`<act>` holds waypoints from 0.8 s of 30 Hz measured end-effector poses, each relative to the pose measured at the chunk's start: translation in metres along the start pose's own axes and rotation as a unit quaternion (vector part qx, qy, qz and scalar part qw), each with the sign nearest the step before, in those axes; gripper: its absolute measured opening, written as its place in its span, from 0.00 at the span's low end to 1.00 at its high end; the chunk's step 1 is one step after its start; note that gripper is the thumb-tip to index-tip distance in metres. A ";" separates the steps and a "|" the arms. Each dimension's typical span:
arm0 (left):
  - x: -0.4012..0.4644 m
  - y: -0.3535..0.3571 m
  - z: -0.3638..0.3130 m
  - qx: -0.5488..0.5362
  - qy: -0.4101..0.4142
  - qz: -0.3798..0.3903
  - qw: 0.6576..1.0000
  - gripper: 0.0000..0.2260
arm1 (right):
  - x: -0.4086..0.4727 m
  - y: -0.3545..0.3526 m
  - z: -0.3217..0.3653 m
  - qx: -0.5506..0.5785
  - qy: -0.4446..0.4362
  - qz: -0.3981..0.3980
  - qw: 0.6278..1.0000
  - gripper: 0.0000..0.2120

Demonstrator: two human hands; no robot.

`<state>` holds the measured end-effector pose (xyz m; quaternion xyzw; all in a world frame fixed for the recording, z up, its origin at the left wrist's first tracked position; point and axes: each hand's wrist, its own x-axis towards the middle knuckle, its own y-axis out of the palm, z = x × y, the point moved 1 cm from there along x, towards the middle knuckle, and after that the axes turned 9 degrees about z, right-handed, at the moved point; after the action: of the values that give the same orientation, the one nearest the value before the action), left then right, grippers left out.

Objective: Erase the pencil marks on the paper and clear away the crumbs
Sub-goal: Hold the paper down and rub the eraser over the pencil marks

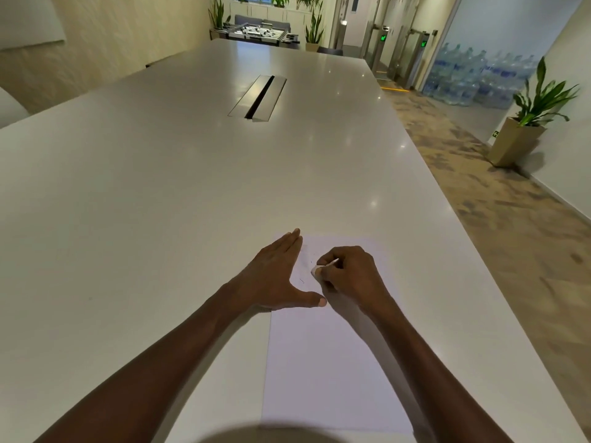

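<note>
Few pencil marks (pixel 306 270) show on the paper (pixel 323 362), faint strokes lying between the left hand's spread thumb and forefinger and just off the tip of the eraser (pixel 317 270). The right hand (pixel 350 276) has its fingers curled tight round that small white eraser, pinching it with the end pressed to the sheet just beside the marks. The left hand (pixel 275 279) lies flat, fingers straight and together, thumb splayed wide, its fingertips and thumb touching the sheet's left edge to pin it down.

By my judgement the erasing step is in hand, and not finished, since strokes remain ahead of the eraser. The next move calls for short rubs over the marks inside the left hand's span, with that hand pressing firmly so the sheet neither creeps nor wrinkles. Crumbs are too small to make out, so sweeping them away looks not yet begun.

Beyond the fingertips stretches a long glossy white table (pixel 160 193), with a metal cable hatch (pixel 258 98) well away down its middle. Farther off stand a table-football game (pixel 262 33), potted plants (pixel 527 123), stacked water bottles (pixel 473 81) behind glass, and patterned carpet to the right.
</note>
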<state>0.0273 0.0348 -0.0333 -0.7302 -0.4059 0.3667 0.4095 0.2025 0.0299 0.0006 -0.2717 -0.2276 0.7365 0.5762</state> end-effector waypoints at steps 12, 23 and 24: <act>-0.003 0.005 0.002 0.057 -0.023 -0.016 0.998 0.61 | 0.000 0.004 -0.005 -0.015 -0.049 -0.024 0.998 0.08; 0.001 0.007 0.006 0.063 -0.019 -0.010 0.998 0.63 | 0.013 0.017 -0.002 -0.098 -0.083 -0.028 0.991 0.12; 0.001 0.007 0.005 0.062 -0.018 -0.009 0.998 0.63 | 0.017 0.016 -0.001 -0.100 -0.086 -0.030 0.991 0.13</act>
<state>0.0250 0.0347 -0.0420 -0.6930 -0.3962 0.4009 0.4494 0.1884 0.0425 -0.0130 -0.2566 -0.3569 0.7128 0.5465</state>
